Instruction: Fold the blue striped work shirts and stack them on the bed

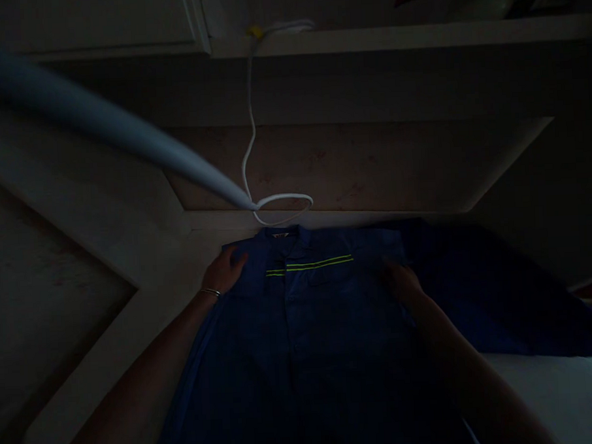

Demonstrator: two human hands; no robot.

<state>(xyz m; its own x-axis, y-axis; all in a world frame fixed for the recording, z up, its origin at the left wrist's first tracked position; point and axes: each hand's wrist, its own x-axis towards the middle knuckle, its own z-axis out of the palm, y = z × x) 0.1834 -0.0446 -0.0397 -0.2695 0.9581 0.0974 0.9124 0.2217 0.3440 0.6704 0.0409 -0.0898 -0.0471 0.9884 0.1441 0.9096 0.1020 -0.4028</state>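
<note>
A dark blue button-front shirt (261,328) with two thin yellow-green stripes across its chest lies spread out, collar at the far end. My left hand (223,272), with a bracelet at the wrist, rests at the shirt's left shoulder, thumb apart from the fingers. On the opposite side, my right hand (401,281) lies by the right shoulder and sleeve; dim light blurs its fingers, which look loosely spread. Neither hand shows a clear grip on the cloth.
More dark blue cloth (495,285) lies to the right, over a pale surface (553,387). A pale pole (140,147) slants across the upper left. Near its end a white cord (247,162) hangs in a loop from a shelf (390,38).
</note>
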